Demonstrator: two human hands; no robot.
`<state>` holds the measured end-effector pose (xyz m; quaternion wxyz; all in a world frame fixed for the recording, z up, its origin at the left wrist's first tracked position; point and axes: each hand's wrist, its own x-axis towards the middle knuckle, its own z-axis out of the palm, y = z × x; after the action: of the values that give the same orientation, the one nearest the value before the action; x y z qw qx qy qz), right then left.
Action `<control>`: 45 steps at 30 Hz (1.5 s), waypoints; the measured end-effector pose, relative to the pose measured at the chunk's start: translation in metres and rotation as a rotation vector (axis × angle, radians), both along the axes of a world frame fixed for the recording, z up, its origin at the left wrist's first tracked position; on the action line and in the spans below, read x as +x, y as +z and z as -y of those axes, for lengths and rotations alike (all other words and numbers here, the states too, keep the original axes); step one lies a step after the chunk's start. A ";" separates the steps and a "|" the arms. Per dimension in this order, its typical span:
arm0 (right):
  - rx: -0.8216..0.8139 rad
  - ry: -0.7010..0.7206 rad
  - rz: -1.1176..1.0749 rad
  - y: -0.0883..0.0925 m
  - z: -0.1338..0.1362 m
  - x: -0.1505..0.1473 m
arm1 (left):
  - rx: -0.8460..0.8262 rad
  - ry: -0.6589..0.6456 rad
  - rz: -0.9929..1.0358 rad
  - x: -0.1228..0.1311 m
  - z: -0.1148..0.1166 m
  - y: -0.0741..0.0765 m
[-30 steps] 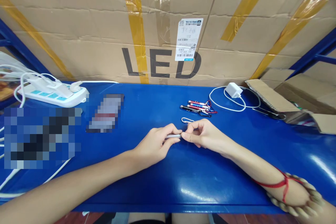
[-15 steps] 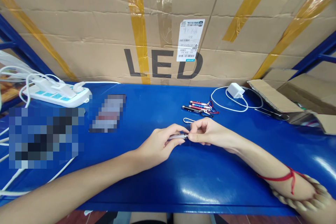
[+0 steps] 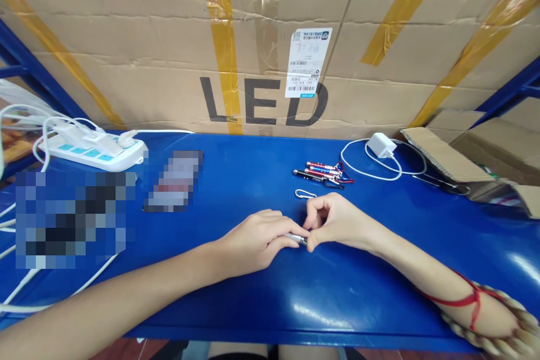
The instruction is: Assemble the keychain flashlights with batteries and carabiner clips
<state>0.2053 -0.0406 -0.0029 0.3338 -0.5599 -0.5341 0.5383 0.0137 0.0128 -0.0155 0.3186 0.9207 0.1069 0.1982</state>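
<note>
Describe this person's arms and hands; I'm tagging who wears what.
The left hand and right hand wear no gloves, and no sleeves show on either arm. The right forearm carries a knotted red cord and a bracelet of pale tan beads.

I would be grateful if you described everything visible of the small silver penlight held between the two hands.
The silver penlight is a slim, shiny, metal-looking cylinder, mostly hidden. It lies nearly level, low over the blue table, sloping slightly down to the right. The left hand wraps its body; the right hand pinches its exposed end between thumb and forefinger. Its tip is too small to make out.
</note>
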 end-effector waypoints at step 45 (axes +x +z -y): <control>0.812 -0.010 0.428 0.000 0.012 -0.007 | -0.162 0.110 0.076 0.001 0.002 0.004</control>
<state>0.1983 -0.0528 -0.0025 0.4110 -0.4848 -0.7561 0.1561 0.0147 0.0113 -0.0118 0.3844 0.8766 0.1606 0.2408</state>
